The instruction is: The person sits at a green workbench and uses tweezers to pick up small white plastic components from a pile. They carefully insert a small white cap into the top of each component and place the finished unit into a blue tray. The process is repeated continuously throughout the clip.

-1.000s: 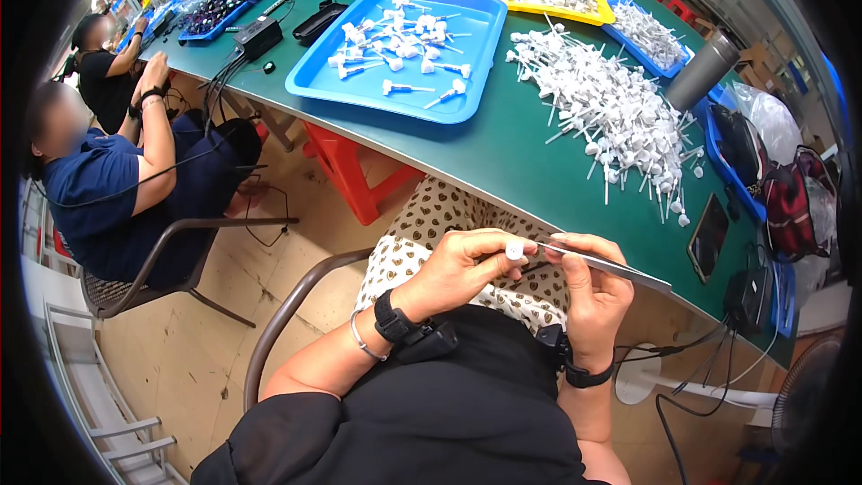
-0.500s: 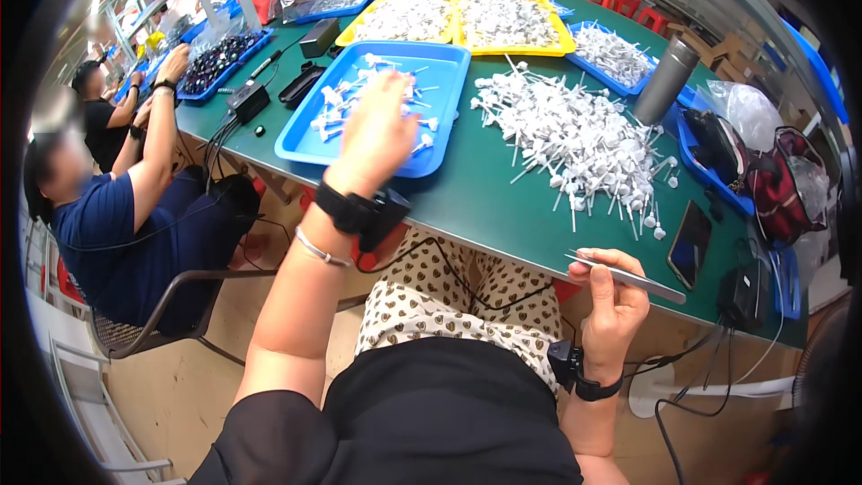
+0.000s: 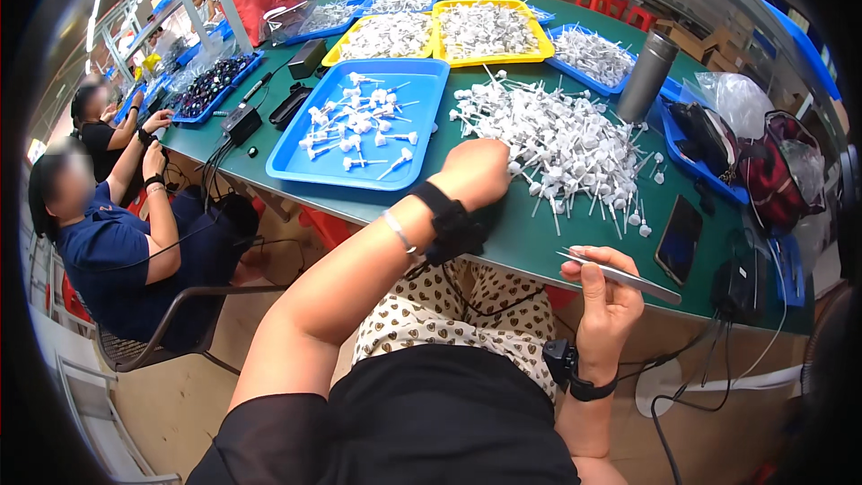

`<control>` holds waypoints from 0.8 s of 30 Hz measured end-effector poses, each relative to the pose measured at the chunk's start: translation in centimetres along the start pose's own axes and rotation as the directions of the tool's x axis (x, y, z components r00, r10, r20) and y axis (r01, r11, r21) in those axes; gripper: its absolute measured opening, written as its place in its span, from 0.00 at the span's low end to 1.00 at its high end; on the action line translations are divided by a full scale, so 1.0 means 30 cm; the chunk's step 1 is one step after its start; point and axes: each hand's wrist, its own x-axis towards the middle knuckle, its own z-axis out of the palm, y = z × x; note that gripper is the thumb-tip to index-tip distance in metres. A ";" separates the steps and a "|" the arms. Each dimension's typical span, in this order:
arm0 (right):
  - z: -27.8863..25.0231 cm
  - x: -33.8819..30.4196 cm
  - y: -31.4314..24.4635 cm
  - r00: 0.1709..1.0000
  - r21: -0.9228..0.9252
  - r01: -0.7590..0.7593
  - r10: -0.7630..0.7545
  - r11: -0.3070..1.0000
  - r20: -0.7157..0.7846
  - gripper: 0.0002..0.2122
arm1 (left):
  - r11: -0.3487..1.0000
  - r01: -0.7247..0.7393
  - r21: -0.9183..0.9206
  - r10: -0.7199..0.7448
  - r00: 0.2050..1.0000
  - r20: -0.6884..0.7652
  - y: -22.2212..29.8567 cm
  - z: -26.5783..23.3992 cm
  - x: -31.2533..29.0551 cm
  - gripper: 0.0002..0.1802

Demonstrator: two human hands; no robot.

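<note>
My left hand (image 3: 478,172) is closed at the near left edge of a loose pile of small white plastic pieces with thin stems (image 3: 566,139). Its fingertips are turned away, so whatever they pinch is hidden. Beyond my left wrist lies a blue tray (image 3: 296,166), with several white stemmed pieces (image 3: 359,117) scattered over its bottom. My right hand (image 3: 606,301) grips metal tweezers (image 3: 633,280) near the table's front edge. The tweezers' tips point left, toward my left hand, and nothing shows between them.
Two yellow trays (image 3: 496,61) and blue trays (image 3: 593,83) full of white pieces stand behind. A grey metal cylinder (image 3: 648,76), phone (image 3: 680,240) and bags (image 3: 790,184) are at right. Cables and a black box (image 3: 241,124) lie left, near a seated co-worker (image 3: 117,233).
My left hand has moved right from over the blue tray to the pile's edge. The right hand keeps the tweezers almost in place. The nearest co-worker's arms have come down.
</note>
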 end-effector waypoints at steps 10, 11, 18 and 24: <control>0.045 -0.027 0.030 0.996 0.041 -0.061 0.058 0.997 0.071 0.08 | 0.533 0.164 -0.830 -0.144 0.984 0.102 0.006 -0.069 -0.343 0.14; 0.053 -0.034 0.031 0.994 0.048 -0.072 0.067 0.996 0.085 0.08 | 0.506 0.120 -0.854 -0.136 0.989 0.059 0.022 -0.052 -0.386 0.14; 0.114 -0.086 0.056 0.983 0.170 -0.102 0.073 0.980 0.167 0.08 | 0.351 -0.055 -0.935 -0.208 0.969 -0.135 0.116 0.058 -0.586 0.07; 0.137 -0.107 0.070 0.972 0.102 -0.084 0.059 0.991 0.229 0.07 | 0.460 -0.135 -0.878 -0.211 0.944 -0.255 0.117 0.117 -0.630 0.07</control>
